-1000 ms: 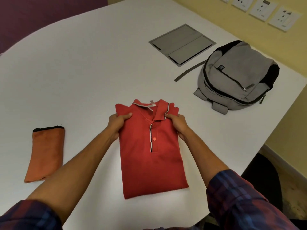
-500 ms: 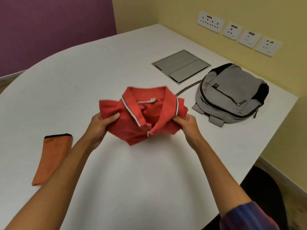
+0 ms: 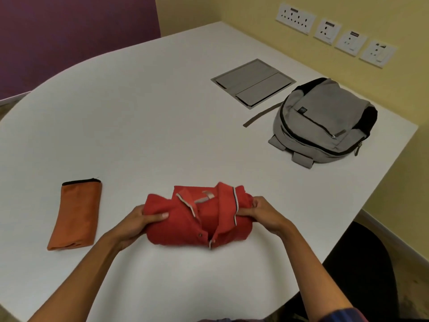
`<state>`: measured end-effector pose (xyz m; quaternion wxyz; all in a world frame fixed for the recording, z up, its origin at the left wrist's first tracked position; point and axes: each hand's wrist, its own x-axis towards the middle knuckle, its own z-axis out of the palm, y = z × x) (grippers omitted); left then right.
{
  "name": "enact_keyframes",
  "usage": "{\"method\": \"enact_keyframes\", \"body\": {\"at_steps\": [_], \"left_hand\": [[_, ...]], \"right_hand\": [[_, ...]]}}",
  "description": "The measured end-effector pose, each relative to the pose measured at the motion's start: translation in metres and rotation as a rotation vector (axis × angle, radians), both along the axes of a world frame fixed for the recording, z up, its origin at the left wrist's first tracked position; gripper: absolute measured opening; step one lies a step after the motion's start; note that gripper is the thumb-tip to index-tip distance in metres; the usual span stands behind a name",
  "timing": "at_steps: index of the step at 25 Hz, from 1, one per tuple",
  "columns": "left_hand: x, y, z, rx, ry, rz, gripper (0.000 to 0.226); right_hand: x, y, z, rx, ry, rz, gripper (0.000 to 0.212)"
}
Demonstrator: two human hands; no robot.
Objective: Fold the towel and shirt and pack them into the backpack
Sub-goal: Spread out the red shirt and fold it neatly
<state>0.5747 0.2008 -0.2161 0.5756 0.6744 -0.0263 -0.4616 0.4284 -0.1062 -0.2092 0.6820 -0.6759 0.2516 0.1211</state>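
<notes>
The red polo shirt [image 3: 199, 219] lies folded into a short bundle on the white table [image 3: 139, 112], collar up. My left hand [image 3: 141, 223] grips its left edge, thumb on top. My right hand [image 3: 262, 213] grips its right edge by the collar. The orange towel [image 3: 75, 213] lies folded in a narrow strip at the left, apart from both hands. The grey backpack [image 3: 325, 122] lies flat at the far right, its zips shut as far as I can see.
A grey flip-lid panel [image 3: 253, 83] is set into the table behind the backpack, with a loose strap [image 3: 260, 117] beside it. Wall sockets [image 3: 334, 33] line the yellow wall. A dark chair [image 3: 362, 270] stands at the table's right edge.
Both hands lifted the flat shirt by its shoulders and brought it down folded in half into a shorter bundle. The view tilted up, showing more wall.
</notes>
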Motion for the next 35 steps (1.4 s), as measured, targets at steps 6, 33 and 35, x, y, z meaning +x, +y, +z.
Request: {"method": "enact_keyframes", "body": {"at_steps": [6, 33, 35], "left_hand": [[0.046, -0.055, -0.033, 0.028, -0.016, 0.229, 0.052], [-0.003, -0.094, -0.12, 0.657, -1.242, -0.529, 0.064], [0.0, -0.094, -0.122, 0.656, -1.255, -0.5, 0.061]], "right_hand": [[0.04, -0.011, -0.054, -0.198, 0.07, -0.435, 0.026], [0.04, 0.071, -0.119, -1.206, 0.022, 0.19, 0.074], [0.043, 0.068, -0.121, -1.216, 0.005, 0.199, 0.074]]}}
